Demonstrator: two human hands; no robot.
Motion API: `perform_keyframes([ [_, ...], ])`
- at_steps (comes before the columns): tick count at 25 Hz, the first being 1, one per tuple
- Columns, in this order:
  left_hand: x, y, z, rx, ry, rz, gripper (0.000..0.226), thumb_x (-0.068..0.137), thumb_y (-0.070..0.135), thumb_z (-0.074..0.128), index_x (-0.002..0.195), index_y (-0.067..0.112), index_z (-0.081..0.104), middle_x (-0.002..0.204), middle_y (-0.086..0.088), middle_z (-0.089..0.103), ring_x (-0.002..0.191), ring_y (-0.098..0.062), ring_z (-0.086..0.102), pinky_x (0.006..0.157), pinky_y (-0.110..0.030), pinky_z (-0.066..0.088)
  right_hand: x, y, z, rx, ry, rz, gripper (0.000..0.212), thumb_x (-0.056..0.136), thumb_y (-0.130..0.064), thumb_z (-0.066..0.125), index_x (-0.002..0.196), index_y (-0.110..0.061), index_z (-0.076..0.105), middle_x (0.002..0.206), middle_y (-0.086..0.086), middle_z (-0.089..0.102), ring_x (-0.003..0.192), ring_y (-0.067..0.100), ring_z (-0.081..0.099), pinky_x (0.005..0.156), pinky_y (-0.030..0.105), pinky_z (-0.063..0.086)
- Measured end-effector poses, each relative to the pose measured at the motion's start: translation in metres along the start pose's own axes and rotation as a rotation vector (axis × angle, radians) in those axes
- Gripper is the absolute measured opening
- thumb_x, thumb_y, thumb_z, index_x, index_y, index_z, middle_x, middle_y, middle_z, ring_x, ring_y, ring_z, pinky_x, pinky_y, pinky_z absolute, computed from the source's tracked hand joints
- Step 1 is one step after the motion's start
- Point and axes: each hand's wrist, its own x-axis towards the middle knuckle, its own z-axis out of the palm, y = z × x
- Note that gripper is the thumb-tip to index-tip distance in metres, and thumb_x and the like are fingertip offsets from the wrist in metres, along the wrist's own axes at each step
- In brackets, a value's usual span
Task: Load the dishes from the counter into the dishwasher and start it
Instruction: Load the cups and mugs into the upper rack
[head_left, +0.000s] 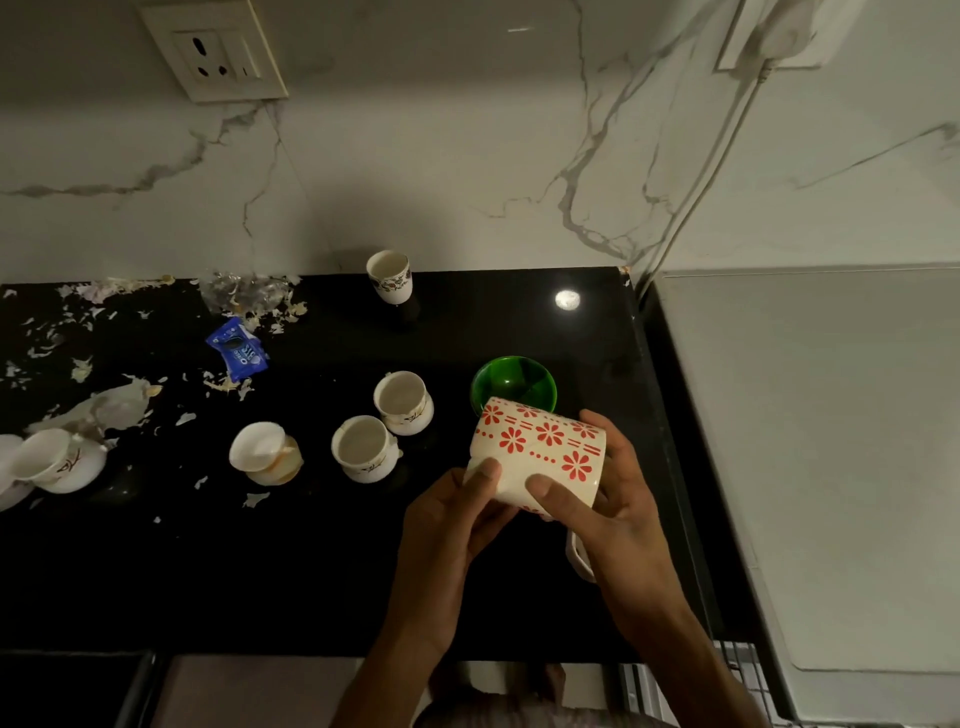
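Tilted sideways above the black surface (311, 571), a red-flowered mug (537, 454) is held by both grips, left hand (447, 525) and right hand (618, 499), fingers curled round it; a green bowl (511, 382) sits just at 12 o'clock.

Single head-worn wide-angle view, looking steeply down over black counter (311, 571); marble wall (415, 156) far, counter's front edge near; hands close below.
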Motion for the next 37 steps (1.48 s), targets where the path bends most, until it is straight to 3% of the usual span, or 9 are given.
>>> perform_keyframes([
  [7, -0.011, -0.014, 0.02, -0.094, 0.033, -0.051, 0.046, 0.079, 0.037, 0.061, 0.118, 0.012, 0.062, 0.112, -0.013, 0.072, 0.106, -0.026, 0.069, 0.086, -0.037, 0.056, -0.016, -0.003, -0.027, -0.161, -0.039, -0.086, 0.088, 0.064, -0.035, 0.087, 0.135, -0.051, 0.038, 0.131, -0.014, 0.054, 0.116, 0.004, 0.057, 0.083, 0.022, 0.055],
  [12, -0.017, -0.012, 0.016, -0.193, 0.021, -0.118, 0.056, 0.077, 0.039, 0.062, 0.124, 0.01, 0.059, 0.113, -0.017, 0.07, 0.104, -0.028, 0.069, 0.077, -0.032, 0.06, -0.028, -0.003, -0.024, -0.216, -0.071, -0.175, 0.099, 0.06, -0.039, 0.087, 0.141, -0.048, 0.03, 0.135, -0.014, 0.05, 0.121, 0.009, 0.055, 0.087, 0.031, 0.057],
  [15, -0.019, -0.01, 0.008, -0.21, -0.039, -0.163, 0.047, 0.08, 0.039, 0.06, 0.119, 0.012, 0.063, 0.109, -0.017, 0.072, 0.099, -0.026, 0.071, 0.077, -0.032, 0.06, -0.032, 0.002, -0.015, -0.245, -0.018, -0.218, 0.098, 0.06, -0.039, 0.087, 0.142, -0.044, 0.032, 0.135, -0.012, 0.048, 0.124, 0.012, 0.053, 0.089, 0.036, 0.057],
  [20, -0.024, -0.011, -0.004, -0.264, -0.133, -0.203, 0.041, 0.085, 0.035, 0.056, 0.118, 0.012, 0.062, 0.109, -0.016, 0.072, 0.1, -0.025, 0.071, 0.071, -0.029, 0.06, -0.049, 0.007, 0.005, -0.21, 0.088, -0.267, 0.095, 0.059, -0.032, 0.091, 0.138, -0.037, 0.037, 0.132, -0.014, 0.049, 0.124, 0.011, 0.053, 0.088, 0.033, 0.057],
  [24, -0.024, -0.02, -0.012, -0.15, -0.207, -0.207, 0.043, 0.085, 0.04, 0.056, 0.121, 0.017, 0.06, 0.112, -0.013, 0.072, 0.106, -0.023, 0.069, 0.078, -0.031, 0.059, -0.066, 0.012, 0.01, -0.218, 0.215, -0.253, 0.092, 0.059, -0.029, 0.094, 0.133, -0.035, 0.041, 0.126, -0.018, 0.051, 0.121, 0.008, 0.053, 0.088, 0.033, 0.057],
  [29, -0.031, -0.032, -0.009, 0.039, -0.364, -0.201, 0.047, 0.086, 0.044, 0.054, 0.127, 0.02, 0.057, 0.117, -0.009, 0.07, 0.111, -0.021, 0.066, 0.088, -0.032, 0.056, -0.091, 0.017, -0.003, -0.199, 0.363, -0.249, 0.09, 0.056, -0.027, 0.095, 0.13, -0.034, 0.046, 0.126, -0.009, 0.055, 0.119, 0.016, 0.057, 0.085, 0.041, 0.058],
  [33, -0.043, -0.042, 0.002, 0.134, -0.425, -0.17, 0.045, 0.089, 0.045, 0.058, 0.126, 0.02, 0.057, 0.116, -0.008, 0.07, 0.111, -0.02, 0.066, 0.09, -0.034, 0.055, -0.112, 0.014, -0.017, -0.237, 0.441, -0.278, 0.086, 0.057, -0.026, 0.093, 0.13, -0.034, 0.046, 0.125, -0.012, 0.054, 0.118, 0.012, 0.057, 0.082, 0.037, 0.059],
  [37, -0.059, -0.054, 0.023, 0.219, -0.427, -0.1, 0.053, 0.085, 0.047, 0.063, 0.131, 0.023, 0.053, 0.12, -0.003, 0.068, 0.111, -0.017, 0.066, 0.094, -0.035, 0.054, -0.134, 0.013, -0.04, -0.263, 0.486, -0.291, 0.086, 0.056, -0.042, 0.092, 0.128, -0.04, 0.045, 0.125, -0.014, 0.054, 0.118, 0.011, 0.056, 0.08, 0.033, 0.06],
])
